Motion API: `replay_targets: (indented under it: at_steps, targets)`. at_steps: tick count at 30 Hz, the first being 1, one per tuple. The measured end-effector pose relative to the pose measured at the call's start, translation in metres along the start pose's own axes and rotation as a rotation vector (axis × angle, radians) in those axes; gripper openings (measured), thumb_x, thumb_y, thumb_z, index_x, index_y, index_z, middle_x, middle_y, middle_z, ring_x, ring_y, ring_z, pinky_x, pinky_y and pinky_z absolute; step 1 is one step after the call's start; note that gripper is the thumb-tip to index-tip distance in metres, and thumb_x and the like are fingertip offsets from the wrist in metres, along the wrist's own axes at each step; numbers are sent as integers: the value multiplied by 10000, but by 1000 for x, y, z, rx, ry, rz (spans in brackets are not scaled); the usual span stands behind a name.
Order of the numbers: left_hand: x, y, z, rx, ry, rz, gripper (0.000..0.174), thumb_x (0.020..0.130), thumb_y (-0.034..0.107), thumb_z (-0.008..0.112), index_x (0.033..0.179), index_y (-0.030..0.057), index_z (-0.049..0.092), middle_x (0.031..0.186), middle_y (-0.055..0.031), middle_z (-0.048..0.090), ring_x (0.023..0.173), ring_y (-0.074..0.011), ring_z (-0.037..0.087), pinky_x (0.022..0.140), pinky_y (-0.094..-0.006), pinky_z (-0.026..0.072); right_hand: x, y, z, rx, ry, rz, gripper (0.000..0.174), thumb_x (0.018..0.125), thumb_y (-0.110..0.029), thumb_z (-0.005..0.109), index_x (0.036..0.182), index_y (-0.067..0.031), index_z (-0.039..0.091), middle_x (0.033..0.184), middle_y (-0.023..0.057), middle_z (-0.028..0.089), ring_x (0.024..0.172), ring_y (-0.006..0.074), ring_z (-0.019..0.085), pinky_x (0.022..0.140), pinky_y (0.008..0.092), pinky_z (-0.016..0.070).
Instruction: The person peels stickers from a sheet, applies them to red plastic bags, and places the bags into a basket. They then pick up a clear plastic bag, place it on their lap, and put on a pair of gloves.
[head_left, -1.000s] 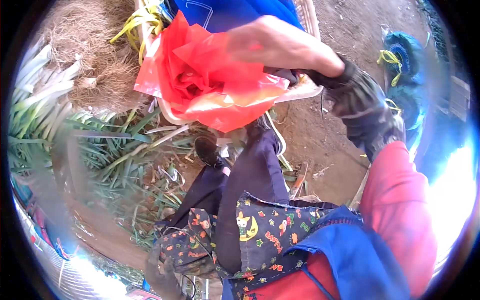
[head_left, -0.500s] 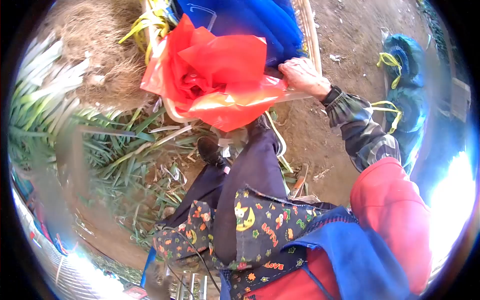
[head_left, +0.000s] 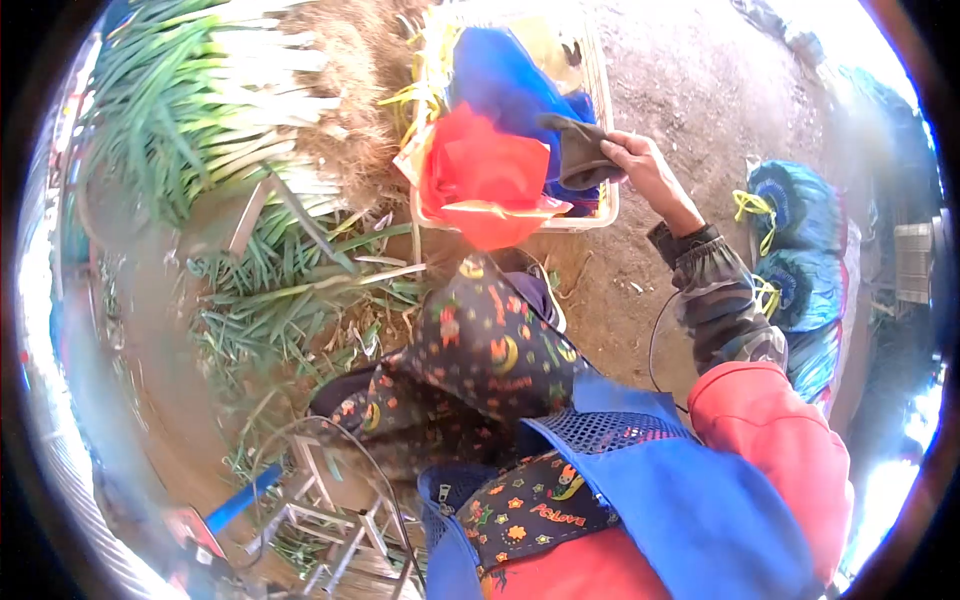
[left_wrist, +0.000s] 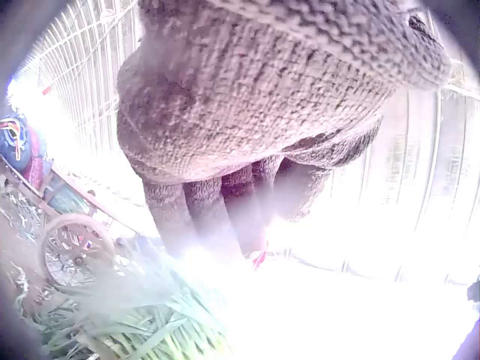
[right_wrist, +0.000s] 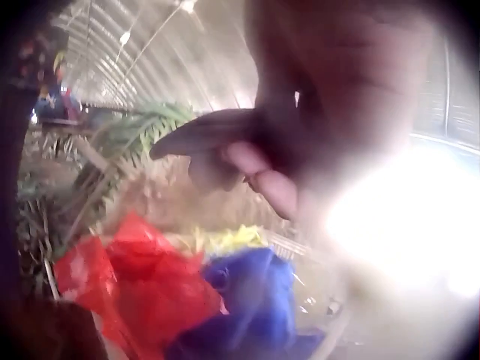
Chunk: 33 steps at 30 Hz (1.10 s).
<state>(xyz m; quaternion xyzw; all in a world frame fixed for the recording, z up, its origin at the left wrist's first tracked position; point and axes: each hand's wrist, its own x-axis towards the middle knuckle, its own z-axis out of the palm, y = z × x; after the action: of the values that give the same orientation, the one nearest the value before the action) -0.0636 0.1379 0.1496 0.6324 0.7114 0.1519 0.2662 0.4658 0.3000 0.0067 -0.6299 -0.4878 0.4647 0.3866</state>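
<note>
My bare right hand [head_left: 652, 182] pinches a dark grey-brown glove [head_left: 584, 158] between thumb and fingers, over the right side of a white basket [head_left: 604, 92]. From the right wrist, the glove [right_wrist: 201, 133] shows as a dark, pointed shape held above the basket's contents. A red plastic bag [head_left: 487, 165] and a blue bag [head_left: 505, 75] lie in the basket, the red one spilling over its near rim. My left hand [left_wrist: 247, 120], in a knitted glove, shows only in the left wrist view; its fingers hang down loosely, with glare hiding the tips.
Leeks [head_left: 265, 95] lie piled left of the basket, roots toward it. Loose green leaves [head_left: 270, 310] litter the ground. Blue-green bundles with yellow ties [head_left: 797, 205] stand at the right. A metal stool frame [head_left: 340, 510] is at lower left, and a wheeled cart [left_wrist: 75, 244] stands farther off.
My right hand went from above the red bag to the basket's right side and now holds up the dark glove. The head view has shifted, showing more leeks and the stool frame.
</note>
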Motion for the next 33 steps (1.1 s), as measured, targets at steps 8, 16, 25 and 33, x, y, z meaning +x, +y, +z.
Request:
replay_targets:
  at_steps: [8,16,25,33]
  targets:
    - [-59,21,-35,-772,0,16,448,894,295,636,1263,53,557,1097,-109,632,995,-220,607,882,-356,481,-90,-136,90,32,-227,-484,264,956,-155,582,1146,26,613,920,62,676,835,126,623,752,277,490]
    - [-54,-9,87,-1191,48,233,494,943,358,609,1313,51,498,1155,-102,613,1037,-217,603,912,-363,497,-204,-142,232,-386,-455,-1074,238,858,-134,634,1078,-45,622,965,138,645,911,341,624,779,424,514]
    - [-77,-10,92,-1936,226,-64,448,986,383,533,1284,49,531,1233,-161,604,1113,-283,592,980,-437,480,-234,-105,246,-304,-289,-1193,531,696,-99,747,1206,-126,602,1096,71,607,1013,287,567,874,401,462]
    - [-70,-7,103,-1841,-13,-60,519,993,469,472,1243,22,556,1232,-139,611,1087,-268,600,980,-420,484,-220,-80,260,-405,-332,-1139,531,659,-42,680,1172,-162,615,1195,34,577,1125,257,541,950,400,422]
